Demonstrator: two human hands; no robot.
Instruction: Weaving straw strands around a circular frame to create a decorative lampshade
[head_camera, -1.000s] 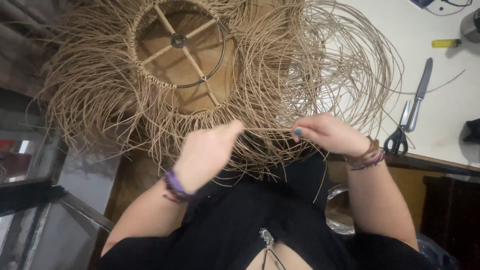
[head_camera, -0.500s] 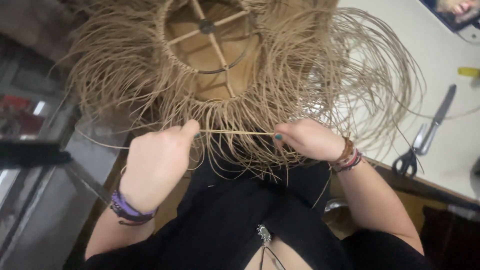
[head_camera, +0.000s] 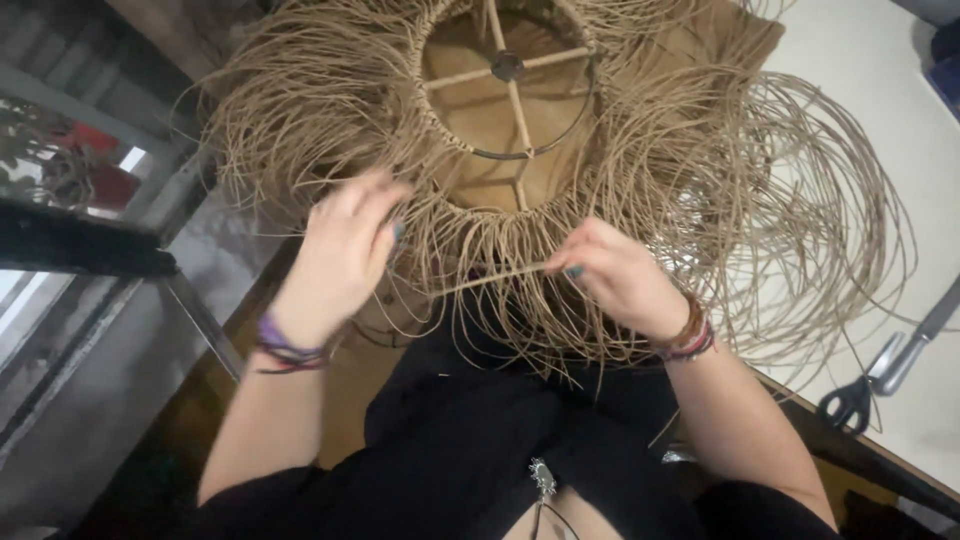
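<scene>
Here, seen from above, a person works a round woven frame (head_camera: 505, 100) fringed with long tan fibre strands (head_camera: 700, 200), which fills the upper middle of the frame and spills toward the right. The right hand (head_camera: 620, 280), at centre right, pinches one taut strand (head_camera: 495, 277) between thumb and fingertips; the left hand (head_camera: 340, 255), at centre left, is blurred with fingers loosely curled near the strand's other end, and whether it grips anything cannot be told. The strands look light, thin and springy, likely to tangle or kink if pulled sideways, so the surest hold appears to be close to the woven rim, one strand at a time; the metal ring and wooden cross-spokes at the hub seem the stiff part fit for lifting. Open white tabletop (head_camera: 870, 60) lies at the upper right, where scissors (head_camera: 885, 375) rest near the edge at lower right. At left, a dark rail (head_camera: 80, 245) and glass hem the work in.
</scene>
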